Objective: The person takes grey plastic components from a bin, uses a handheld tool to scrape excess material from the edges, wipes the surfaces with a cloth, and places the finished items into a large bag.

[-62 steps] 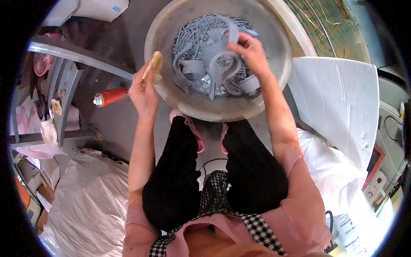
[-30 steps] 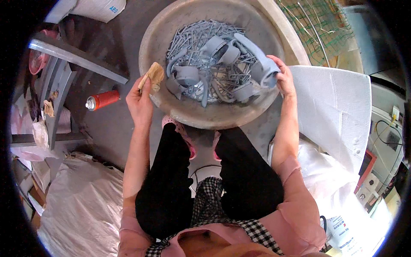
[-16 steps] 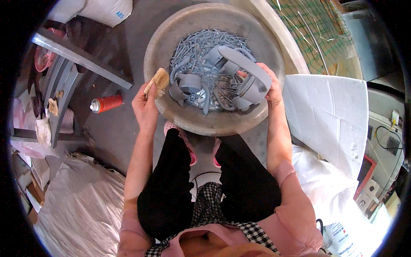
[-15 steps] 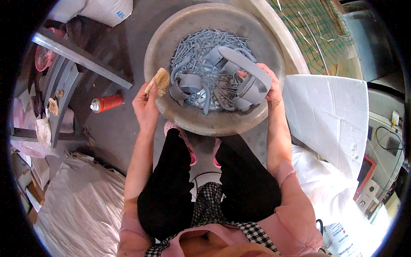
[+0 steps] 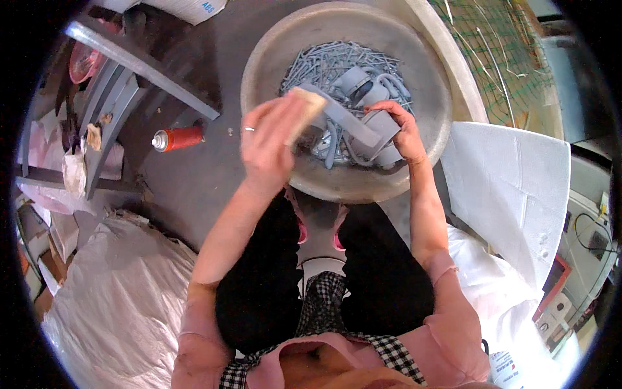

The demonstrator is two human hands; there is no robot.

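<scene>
My right hand (image 5: 403, 129) is closed round a grey plastic part with a ring-shaped body and a long curved handle (image 5: 350, 126), held over a wide basin (image 5: 259, 71). Blurred by motion, my left hand (image 5: 265, 146) grips a folded tan cloth (image 5: 306, 110) at the far end of that handle. The cloth and fingers cover this end; whether they touch it I cannot tell exactly. Below, more grey parts with handles (image 5: 353, 79) lie on a heap of grey screws or nails (image 5: 324, 57).
An orange-red spray can (image 5: 178, 139) lies on the floor to the left, near a metal frame (image 5: 146, 68). A white foam board (image 5: 508, 188) leans at the right. Large white sacks (image 5: 123, 279) stand at the lower left. Green netting (image 5: 499, 58) lies at the far right.
My left hand has swung right with the cloth, from the basin's left rim to the handle. The grey part has tilted and shifted left. The view has shifted a little.
</scene>
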